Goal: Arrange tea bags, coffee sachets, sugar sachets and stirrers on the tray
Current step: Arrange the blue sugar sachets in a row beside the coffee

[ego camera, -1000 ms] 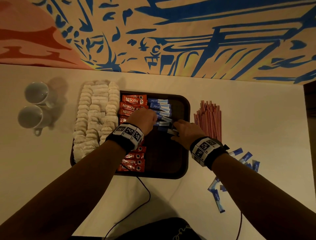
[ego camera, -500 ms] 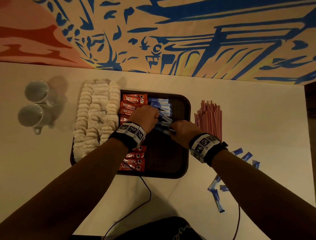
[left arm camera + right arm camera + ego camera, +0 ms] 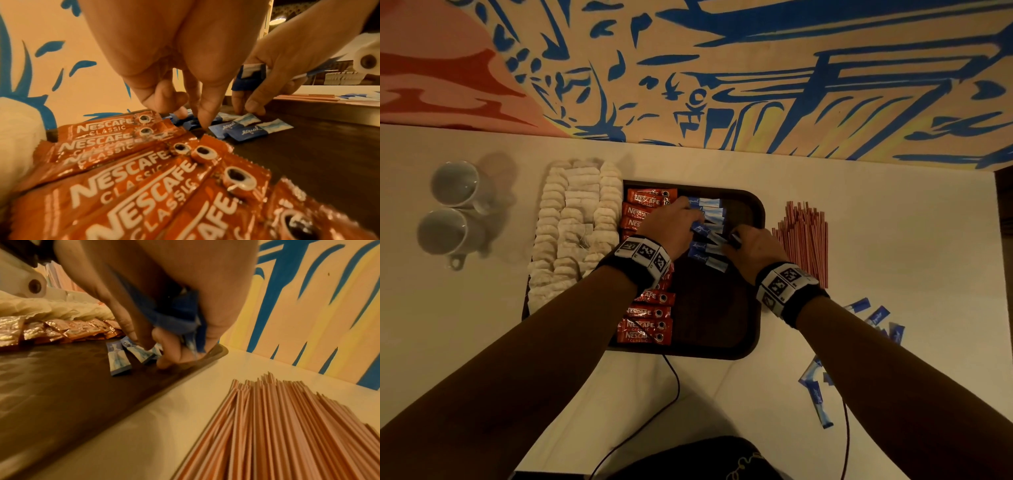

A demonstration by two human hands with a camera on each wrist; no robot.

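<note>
A dark brown tray (image 3: 709, 308) holds white tea bags (image 3: 575, 233) at the left, a column of red Nescafe coffee sachets (image 3: 645, 322) and a row of blue sugar sachets (image 3: 709, 233). My left hand (image 3: 693, 214) presses straight fingertips (image 3: 202, 120) on the left ends of the row (image 3: 246, 129). My right hand (image 3: 732, 240) grips a bundle of blue sugar sachets (image 3: 252, 71) in its palm while its fingertips (image 3: 131, 334) touch the right ends of the row (image 3: 117, 356). Red-striped stirrers (image 3: 803, 246) lie on the table, right of the tray.
Two white cups (image 3: 453, 183) (image 3: 441, 231) stand at the far left of the table. Loose blue sugar sachets (image 3: 873, 315) (image 3: 815, 390) lie on the table near my right forearm. A thin black cable (image 3: 671, 377) runs off the tray's near edge. A painted wall (image 3: 722, 68) stands behind the table.
Both hands have slid a little toward the far end of the sugar row, staying on the two ends of the sachets. The right hand keeps its bundle.
</note>
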